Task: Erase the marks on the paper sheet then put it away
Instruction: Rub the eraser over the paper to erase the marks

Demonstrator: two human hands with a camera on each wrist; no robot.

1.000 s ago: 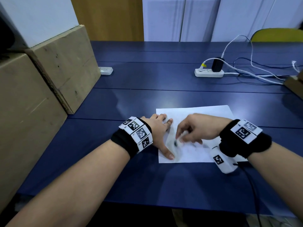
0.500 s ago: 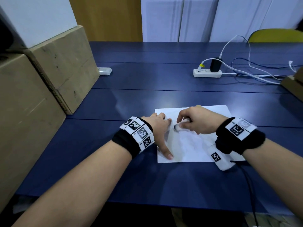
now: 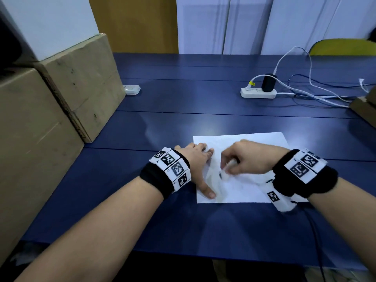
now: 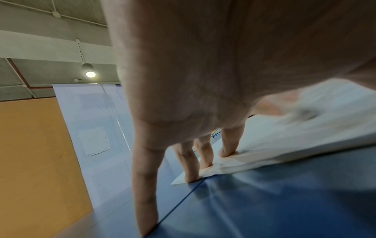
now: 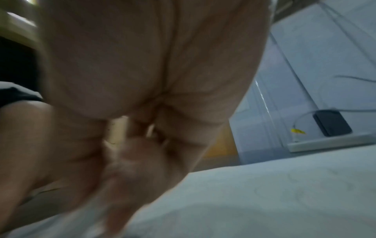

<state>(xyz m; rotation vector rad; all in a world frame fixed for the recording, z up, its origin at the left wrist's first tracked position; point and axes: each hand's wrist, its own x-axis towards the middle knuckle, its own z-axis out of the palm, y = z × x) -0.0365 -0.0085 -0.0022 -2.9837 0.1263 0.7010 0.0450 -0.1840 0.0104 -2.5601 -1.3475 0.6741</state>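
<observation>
A white paper sheet (image 3: 252, 190) lies on the blue table (image 3: 183, 123) in front of me, with faint grey pencil smudges near its left side. My left hand (image 3: 200, 165) lies flat with straight fingers (image 4: 227, 149) pressing the sheet's left edge (image 4: 264, 154). My right hand (image 3: 244, 159) pinches a small white eraser (image 3: 225, 173) with a dark tip against the paper, blurred by motion. In the right wrist view the curled fingers (image 5: 134, 161) hide most of the eraser, and the paper (image 5: 264, 193) shows faint marks.
Two cardboard boxes (image 3: 67, 92) stand along the left side. A white power strip (image 3: 258, 93) with a black charger and cables sits at the back right. A small white device (image 3: 132, 89) lies at the back left. A brown box corner (image 3: 366, 108) is at the right edge.
My right hand with the eraser has moved back and forth over the sheet, from lower left up toward the top and now down again. The left hand has stayed pressing the paper.
</observation>
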